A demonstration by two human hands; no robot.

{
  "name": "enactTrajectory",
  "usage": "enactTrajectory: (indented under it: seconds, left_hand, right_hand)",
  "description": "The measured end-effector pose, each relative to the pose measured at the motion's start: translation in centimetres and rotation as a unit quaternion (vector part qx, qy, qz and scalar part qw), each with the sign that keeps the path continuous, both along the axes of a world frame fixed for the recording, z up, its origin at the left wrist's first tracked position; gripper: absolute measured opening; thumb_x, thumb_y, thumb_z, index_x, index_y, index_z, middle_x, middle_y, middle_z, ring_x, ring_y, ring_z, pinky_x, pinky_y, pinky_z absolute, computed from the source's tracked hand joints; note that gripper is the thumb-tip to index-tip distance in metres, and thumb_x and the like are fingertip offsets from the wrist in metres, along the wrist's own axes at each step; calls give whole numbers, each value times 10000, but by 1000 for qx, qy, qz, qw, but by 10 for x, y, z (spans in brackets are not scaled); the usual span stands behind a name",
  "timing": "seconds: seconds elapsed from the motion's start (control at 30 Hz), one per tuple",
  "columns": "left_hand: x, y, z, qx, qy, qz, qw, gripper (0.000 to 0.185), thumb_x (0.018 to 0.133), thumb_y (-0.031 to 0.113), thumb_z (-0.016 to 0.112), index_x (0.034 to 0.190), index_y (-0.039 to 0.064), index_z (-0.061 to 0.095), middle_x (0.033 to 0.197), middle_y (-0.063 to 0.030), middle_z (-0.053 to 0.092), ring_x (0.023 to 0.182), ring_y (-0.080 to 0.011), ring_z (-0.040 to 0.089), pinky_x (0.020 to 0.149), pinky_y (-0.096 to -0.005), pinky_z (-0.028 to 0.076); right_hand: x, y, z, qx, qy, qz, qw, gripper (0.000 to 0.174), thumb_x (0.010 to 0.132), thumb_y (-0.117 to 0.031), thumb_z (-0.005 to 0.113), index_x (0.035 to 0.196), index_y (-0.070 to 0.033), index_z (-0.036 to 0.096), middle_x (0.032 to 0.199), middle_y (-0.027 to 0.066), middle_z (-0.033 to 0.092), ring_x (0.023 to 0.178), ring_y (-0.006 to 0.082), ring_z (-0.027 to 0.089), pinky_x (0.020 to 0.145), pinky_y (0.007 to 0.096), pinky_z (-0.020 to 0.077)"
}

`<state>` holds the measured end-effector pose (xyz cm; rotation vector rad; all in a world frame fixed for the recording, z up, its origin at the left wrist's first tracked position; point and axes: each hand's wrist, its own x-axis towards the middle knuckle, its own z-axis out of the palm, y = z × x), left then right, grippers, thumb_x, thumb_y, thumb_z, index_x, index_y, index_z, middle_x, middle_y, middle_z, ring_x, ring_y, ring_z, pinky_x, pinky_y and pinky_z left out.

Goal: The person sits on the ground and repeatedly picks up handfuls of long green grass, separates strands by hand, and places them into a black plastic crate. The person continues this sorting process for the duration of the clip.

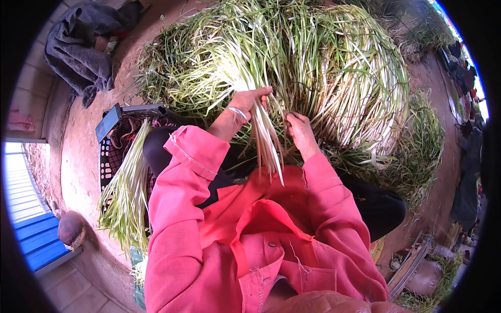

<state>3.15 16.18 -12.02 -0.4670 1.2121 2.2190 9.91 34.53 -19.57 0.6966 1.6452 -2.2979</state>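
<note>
My left hand (249, 103), with a silver bangle at its wrist, grips a bunch of long white-stemmed green stalks (270, 137), garlic chives or similar. Their pale stem ends hang down toward my lap, and the leaves fan out beyond the hand. Close by on the right, my right hand (300, 131) has its fingertips pinched together at a thin strand beside the bunch. What exactly lies between those fingertips is partly hidden. Beyond both hands spreads a large heap of the same stalks (356, 86), its white ends facing me on the right.
A black plastic crate (105, 156) by my left knee carries a sorted bunch (131, 191) and checked cloth. A small flat panel (108, 122) rests on its corner. Grey cloth (80, 51) lies at upper left; a rounded dark object (71, 229) stands below. More greens (422, 148) lie right.
</note>
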Motion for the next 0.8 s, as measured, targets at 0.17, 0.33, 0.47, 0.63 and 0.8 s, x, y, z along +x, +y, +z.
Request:
enactTrajectory:
  seconds: [0.17, 0.33, 0.47, 0.63, 0.8]
  left_hand:
    - [6, 2, 3, -43, 21, -6, 999, 163, 719, 36, 732, 826, -29, 628, 594, -22, 573, 458, -91, 517, 436, -202, 445]
    - [11, 6, 2, 2, 35, -45, 998, 126, 755, 74, 709, 812, 1, 624, 584, -11, 566, 450, -98, 517, 439, -216, 443]
    - [9, -2, 8, 23, 27, -48, 998, 144, 779, 104, 690, 857, 6, 619, 586, -11, 563, 456, -102, 524, 437, -212, 443]
    - [13, -4, 11, 23, 36, -51, 998, 168, 798, 137, 677, 882, 6, 616, 589, -21, 565, 462, -106, 529, 449, -216, 457]
    - [10, -6, 11, 40, 17, -56, 998, 142, 836, 141, 623, 888, 10, 610, 609, -32, 580, 472, -101, 534, 442, -201, 463]
  right_hand:
    - [30, 37, -24, 92, -96, -131, 983, 112, 827, -169, 621, 782, -76, 579, 534, -59, 396, 362, 46, 273, 340, 223, 173]
    - [31, 46, -4, 114, -58, -88, 988, 231, 770, -225, 707, 775, -75, 531, 549, -48, 389, 373, 44, 277, 349, 211, 186]
    - [21, 35, 35, 117, 45, -148, 981, 262, 769, -231, 707, 866, -53, 542, 629, -36, 436, 424, 23, 304, 363, 189, 207]
    - [14, 17, 78, 157, 150, 93, 972, 386, 787, -350, 662, 1065, -103, 560, 832, -6, 518, 634, 46, 438, 493, 165, 338]
    - [10, -11, 83, 189, 159, 250, 936, 398, 829, -295, 621, 1128, -42, 552, 809, 11, 579, 649, 68, 457, 550, 232, 385]
